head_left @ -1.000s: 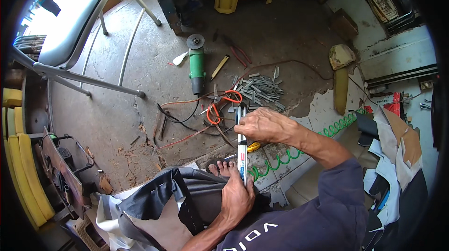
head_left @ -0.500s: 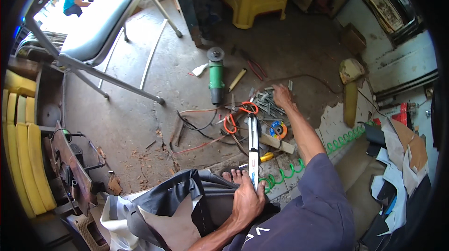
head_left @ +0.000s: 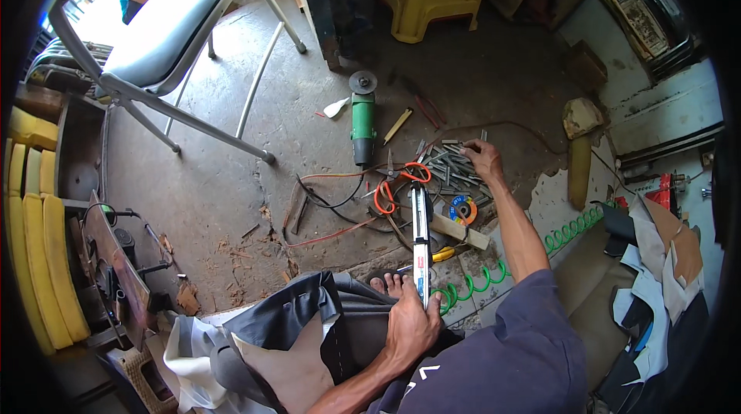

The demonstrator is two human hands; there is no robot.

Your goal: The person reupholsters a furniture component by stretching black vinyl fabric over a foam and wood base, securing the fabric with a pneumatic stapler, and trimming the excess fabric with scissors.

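Note:
My left hand [head_left: 409, 327] is closed round the lower end of a long, narrow white-and-black staple gun [head_left: 421, 260], over my lap. A green coiled hose [head_left: 480, 283] runs beside it. My right hand [head_left: 482, 161] reaches out to a pile of grey metal staple strips [head_left: 450, 171] on the floor. Its thumb and fingers are pinched together at the pile's edge on a staple strip, which the fingers mostly hide. Orange-handled scissors [head_left: 384, 198] lie just past the far end of the gun. Dark fabric [head_left: 301, 306] lies across my lap, with a pale piece over it.
A green angle grinder [head_left: 363, 121], a wooden-looking stick [head_left: 397, 127], red-handled pliers [head_left: 428, 109] and a coloured disc [head_left: 463, 210] lie on the floor. A folding chair [head_left: 174, 43] stands left, a yellow stool [head_left: 417, 5] at the back. Fabric scraps [head_left: 656, 283] are piled right.
My right hand has shifted slightly to the right at the staple pile, and its fingers now point more to the left. The left hand keeps its hold on the gun. The view has tilted slightly.

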